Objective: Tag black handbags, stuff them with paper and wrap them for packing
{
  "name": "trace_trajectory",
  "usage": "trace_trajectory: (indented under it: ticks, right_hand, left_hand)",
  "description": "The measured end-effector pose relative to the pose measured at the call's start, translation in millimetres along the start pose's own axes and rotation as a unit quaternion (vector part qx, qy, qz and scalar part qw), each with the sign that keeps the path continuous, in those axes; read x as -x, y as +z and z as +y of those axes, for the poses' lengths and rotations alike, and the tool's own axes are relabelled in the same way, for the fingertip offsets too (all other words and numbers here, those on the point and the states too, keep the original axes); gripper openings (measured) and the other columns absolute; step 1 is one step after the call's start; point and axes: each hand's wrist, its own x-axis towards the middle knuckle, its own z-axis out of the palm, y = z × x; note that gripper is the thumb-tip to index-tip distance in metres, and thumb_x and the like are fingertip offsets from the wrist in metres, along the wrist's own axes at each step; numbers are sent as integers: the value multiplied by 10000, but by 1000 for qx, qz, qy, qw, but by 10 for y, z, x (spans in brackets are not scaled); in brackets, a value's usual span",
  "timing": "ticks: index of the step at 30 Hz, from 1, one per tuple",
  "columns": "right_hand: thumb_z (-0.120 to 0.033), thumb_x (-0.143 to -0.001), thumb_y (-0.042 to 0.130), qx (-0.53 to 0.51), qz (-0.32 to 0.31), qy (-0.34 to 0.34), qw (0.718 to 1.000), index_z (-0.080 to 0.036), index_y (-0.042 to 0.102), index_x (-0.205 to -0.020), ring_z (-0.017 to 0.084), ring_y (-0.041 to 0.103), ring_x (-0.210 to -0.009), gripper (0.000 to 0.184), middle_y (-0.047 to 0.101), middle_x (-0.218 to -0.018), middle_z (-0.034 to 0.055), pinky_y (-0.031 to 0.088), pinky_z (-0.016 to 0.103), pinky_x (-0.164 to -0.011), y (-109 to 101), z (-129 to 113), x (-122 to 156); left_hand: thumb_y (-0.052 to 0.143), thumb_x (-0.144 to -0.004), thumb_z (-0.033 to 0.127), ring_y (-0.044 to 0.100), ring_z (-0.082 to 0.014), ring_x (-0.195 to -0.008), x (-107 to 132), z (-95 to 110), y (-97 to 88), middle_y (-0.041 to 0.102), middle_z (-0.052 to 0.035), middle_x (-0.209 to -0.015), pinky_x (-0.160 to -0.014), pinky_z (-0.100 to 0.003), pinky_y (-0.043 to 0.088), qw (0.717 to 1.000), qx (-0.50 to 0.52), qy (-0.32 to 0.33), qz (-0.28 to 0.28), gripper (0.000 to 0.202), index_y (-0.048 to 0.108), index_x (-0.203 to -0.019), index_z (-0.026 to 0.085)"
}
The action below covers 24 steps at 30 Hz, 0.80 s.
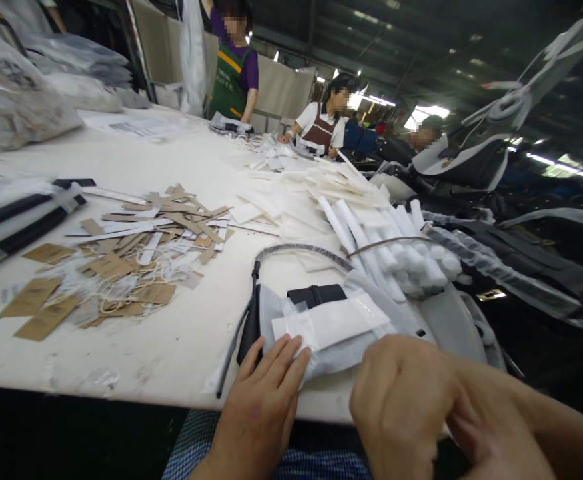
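Head view: near the front edge of the white table [171, 347] lies a grey-wrapped bag [344, 357], its white packet [331, 323] running left to right just beyond the fingertips. The left hand [264, 400] lies flat, fingers straight, touching the wrap; the right hand [406, 400], curled into a fist, sits just beside it.

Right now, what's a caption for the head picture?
Left hand flat on a wrapped black strap, right hand curled beside it.

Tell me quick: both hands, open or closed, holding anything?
Left hand: open, fingers flat on the white foam wrap.
Right hand: curled shut; whether it holds anything cannot be told.
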Motion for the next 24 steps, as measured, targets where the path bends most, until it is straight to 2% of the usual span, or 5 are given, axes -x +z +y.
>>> trace_trajectory:
  ticks: [3,9,16,20,24]
  right_hand:
    - [-437,-863,685,163,-22,46,985,-157,706,-743,111,597,-576,306,655,-633,27,478,194,-623,-216,38,-115]
    - [-309,-834,690,453,-104,144,874,-192,737,-810,103,599,-585,128,707,-685,-3,359,200,-550,-765,266,-442]
    - [-366,-762,748,574,-178,168,782,-220,725,-723,119,571,-581,153,712,-658,-27,261,240,-521,-995,482,-850]
    - [-398,-773,746,605,-224,183,742,-231,749,-785,133,564,-608,167,730,-713,-23,259,249,-513,-959,499,-1008]
    - [-380,-800,725,581,-298,180,736,-231,745,-794,121,583,-649,150,738,-767,-45,290,236,-523,-975,565,-1149]
  left_hand:
    - [470,-930,169,564,-210,-1262,3,-1,0,600,-18,-1402,-1145,-406,317,1000,4,2,-8,416,587,-1327,200]
    - [457,-887,124,519,-217,-1316,28,-9,3,549,-13,-1455,-1147,-438,330,999,-10,1,-44,514,533,-1390,203]
    - [460,-894,151,507,-217,-1326,10,-17,12,556,-15,-1448,-1162,-428,313,998,-26,4,-54,502,542,-1386,209]
    - [450,-901,145,547,-194,-1283,57,-120,137,621,-33,-1376,-1222,-387,166,998,-40,46,26,463,594,-1338,202]
    - [450,-901,81,626,-170,-1173,119,-274,346,683,-42,-1284,-1243,-370,101,989,-56,113,80,502,580,-1364,223]
